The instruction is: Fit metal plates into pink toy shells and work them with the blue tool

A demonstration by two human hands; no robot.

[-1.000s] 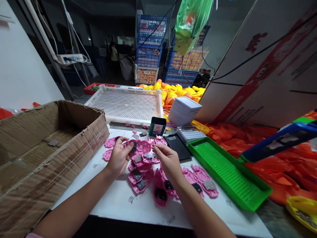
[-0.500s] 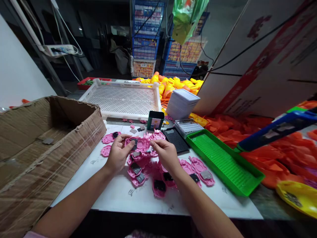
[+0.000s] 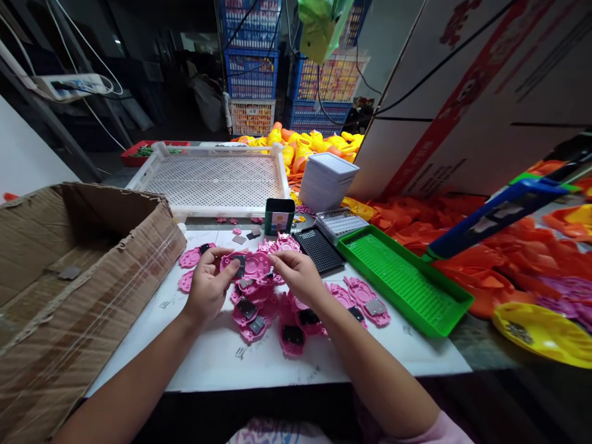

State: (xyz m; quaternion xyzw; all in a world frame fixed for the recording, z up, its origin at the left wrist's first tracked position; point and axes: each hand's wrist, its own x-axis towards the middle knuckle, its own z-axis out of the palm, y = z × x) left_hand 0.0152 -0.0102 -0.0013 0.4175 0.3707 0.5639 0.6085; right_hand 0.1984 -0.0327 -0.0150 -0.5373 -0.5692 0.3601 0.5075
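Between my hands, above the table, is a pink plastic shell with moulded rings and a dark square piece at its left end. My left hand is closed on that left end, thumb on the dark piece. My right hand pinches the shell's right end with thumb and forefinger; whether a smaller part is also between those fingertips is hidden. Below and around lie several more pink shells with black or grey square pieces, some overlapping. Another shell with a grey square lies right of my right forearm.
A cardboard box stands at the left. Behind the shells are a dark green container, a white perforated tray and stacked white trays. A black grid tray and a green tray lie right, near a yellow dish.
The whole view has shifted, so the scene sits further left and slightly higher. My hands keep the same hold on the pink shell.
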